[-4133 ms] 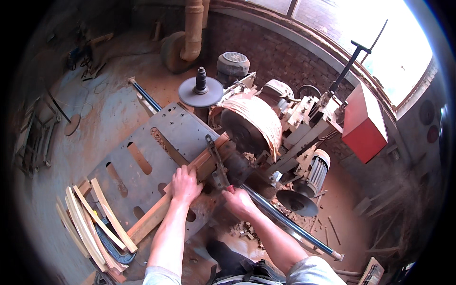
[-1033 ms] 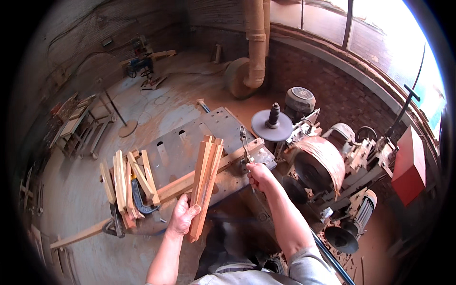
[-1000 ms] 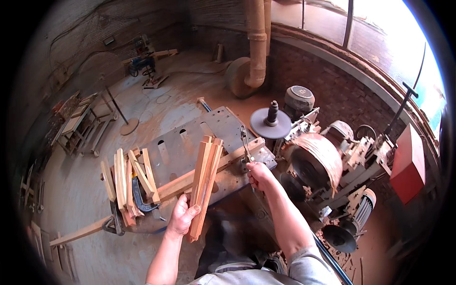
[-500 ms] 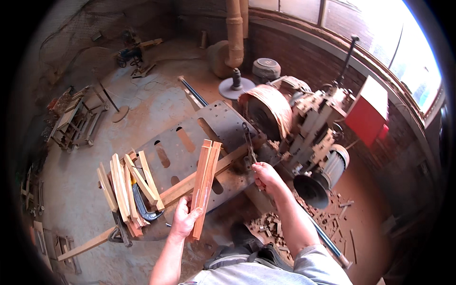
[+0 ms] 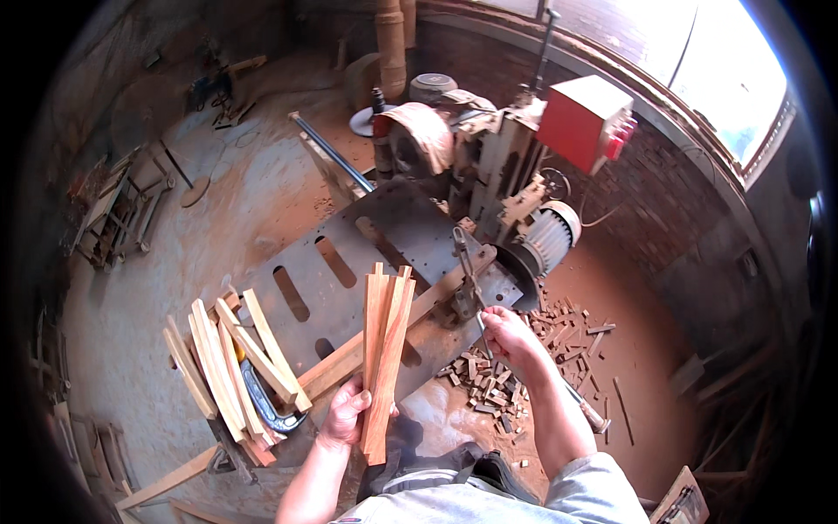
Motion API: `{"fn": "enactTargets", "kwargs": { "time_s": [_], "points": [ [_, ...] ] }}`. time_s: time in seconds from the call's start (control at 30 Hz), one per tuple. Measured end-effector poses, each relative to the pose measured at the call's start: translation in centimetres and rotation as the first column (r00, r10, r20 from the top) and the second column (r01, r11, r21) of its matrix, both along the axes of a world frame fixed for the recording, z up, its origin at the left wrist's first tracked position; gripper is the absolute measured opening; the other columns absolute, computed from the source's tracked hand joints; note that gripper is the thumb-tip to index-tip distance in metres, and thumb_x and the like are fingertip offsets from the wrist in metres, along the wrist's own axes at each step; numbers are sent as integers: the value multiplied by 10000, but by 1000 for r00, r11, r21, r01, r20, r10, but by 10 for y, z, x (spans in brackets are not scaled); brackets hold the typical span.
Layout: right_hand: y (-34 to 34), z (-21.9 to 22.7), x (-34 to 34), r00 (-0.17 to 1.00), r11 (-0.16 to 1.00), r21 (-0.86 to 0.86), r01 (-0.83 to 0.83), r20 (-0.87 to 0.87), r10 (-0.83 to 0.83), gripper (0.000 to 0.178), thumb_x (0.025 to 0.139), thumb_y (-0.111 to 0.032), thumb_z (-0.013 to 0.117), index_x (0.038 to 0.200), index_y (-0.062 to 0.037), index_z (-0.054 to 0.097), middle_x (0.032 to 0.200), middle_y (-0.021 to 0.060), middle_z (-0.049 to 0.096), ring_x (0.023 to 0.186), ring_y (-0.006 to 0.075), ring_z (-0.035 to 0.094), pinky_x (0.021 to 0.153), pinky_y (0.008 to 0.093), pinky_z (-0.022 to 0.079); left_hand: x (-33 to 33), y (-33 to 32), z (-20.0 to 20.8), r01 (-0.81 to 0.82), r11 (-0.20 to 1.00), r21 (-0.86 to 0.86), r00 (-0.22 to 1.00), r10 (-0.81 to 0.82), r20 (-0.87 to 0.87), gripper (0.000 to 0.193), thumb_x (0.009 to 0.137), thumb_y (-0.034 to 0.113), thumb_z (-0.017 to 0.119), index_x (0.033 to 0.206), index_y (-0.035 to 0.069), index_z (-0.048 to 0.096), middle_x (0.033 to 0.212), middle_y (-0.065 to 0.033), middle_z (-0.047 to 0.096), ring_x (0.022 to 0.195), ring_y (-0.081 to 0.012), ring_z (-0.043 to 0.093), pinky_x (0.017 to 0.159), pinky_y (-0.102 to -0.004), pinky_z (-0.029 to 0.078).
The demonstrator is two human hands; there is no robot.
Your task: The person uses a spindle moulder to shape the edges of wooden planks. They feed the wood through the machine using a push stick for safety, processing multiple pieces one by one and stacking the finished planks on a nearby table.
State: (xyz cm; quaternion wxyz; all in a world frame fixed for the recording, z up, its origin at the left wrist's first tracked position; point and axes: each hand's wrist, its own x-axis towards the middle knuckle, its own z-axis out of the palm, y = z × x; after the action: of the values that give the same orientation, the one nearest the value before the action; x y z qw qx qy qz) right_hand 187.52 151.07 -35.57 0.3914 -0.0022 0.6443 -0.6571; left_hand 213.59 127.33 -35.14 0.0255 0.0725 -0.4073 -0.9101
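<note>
My left hand (image 5: pixel 343 417) is wrapped round the lower part of a few wooden strips (image 5: pixel 390 349), held upright and fanned slightly apart at the top. Out to the right, my right hand (image 5: pixel 511 335) is closed on the end of a metal lever (image 5: pixel 470 272). That lever belongs to a clamp at the right end of a long wooden bar (image 5: pixel 336 373) lying across the slotted steel table (image 5: pixel 305 253). Left of my left hand, several pale wooden strips (image 5: pixel 208 367) lean together on the table's near left corner, with a blue clamp (image 5: pixel 260 400) among them.
Beyond my right hand are a grey motor (image 5: pixel 552 234), a dark disc (image 5: pixel 517 269) and a red box (image 5: pixel 580 127). Small offcuts (image 5: pixel 489 389) litter the floor at the right. A wooden cart (image 5: pixel 113 214) stands far left. A blue rail (image 5: pixel 332 153) runs behind the table.
The view has turned and shifted, so the machine sits farther left and the offcuts show more. The strips in my left hand have spread apart. My right hand stays on the lever.
</note>
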Motion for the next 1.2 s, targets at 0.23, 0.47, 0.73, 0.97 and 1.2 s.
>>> {"fn": "enactTargets", "kwargs": {
  "time_s": [0.23, 0.47, 0.73, 0.97, 1.2],
  "points": [
    [89, -53, 72, 983, 1000, 0, 20, -184, -20, 246, 1036, -295, 561, 1160, -87, 519, 647, -26, 463, 432, 89, 390, 369, 267, 303, 21, 124, -50, -153, 900, -408, 988, 140, -61, 524, 860, 186, 781, 1258, -26, 515, 1096, -110, 655, 982, -193, 674, 904, -331, 554],
    [208, -79, 178, 563, 869, -186, 459, -696, -446, 454, 966, -217, 675, 1325, 40, 573, 911, 122, 673, 813, 211, 643, 767, 334, 520, 54, 232, -69, 25, 828, -561, 992, -91, -90, 527, 866, 14, 742, 1317, 12, 469, 1201, -99, 624, 1033, -146, 651, 916, -299, 541],
    [323, -35, 214, 250, 616, -339, 711, -697, -672, 196, 958, -49, 616, 1119, 47, 674, 946, 175, 731, 838, 207, 703, 769, 327, 549, 12, 303, -50, 431, 675, -598, 872, -483, 82, 529, 830, -41, 703, 1304, 50, 484, 1131, -57, 627, 978, -127, 631, 851, -289, 534],
    [395, -95, 284, 274, 223, -395, 891, 79, -958, 356, 1040, -343, 577, 884, -51, 706, 656, 26, 655, 530, 67, 588, 467, 245, 462, 1, 377, -71, 574, 484, -660, 721, -681, 128, 508, 847, -16, 654, 1322, 29, 480, 1203, -56, 598, 1041, -124, 615, 912, -275, 510],
    [361, -127, 346, 191, 184, -570, 801, -47, -980, 646, 1047, -616, 398, 1152, -14, 607, 1042, 96, 642, 948, 149, 610, 784, 281, 510, -2, 494, -77, 596, 297, -746, 539, -837, 98, 479, 871, -83, 613, 1306, 25, 446, 1157, -67, 599, 1003, -141, 612, 899, -269, 508]
  ]
}}
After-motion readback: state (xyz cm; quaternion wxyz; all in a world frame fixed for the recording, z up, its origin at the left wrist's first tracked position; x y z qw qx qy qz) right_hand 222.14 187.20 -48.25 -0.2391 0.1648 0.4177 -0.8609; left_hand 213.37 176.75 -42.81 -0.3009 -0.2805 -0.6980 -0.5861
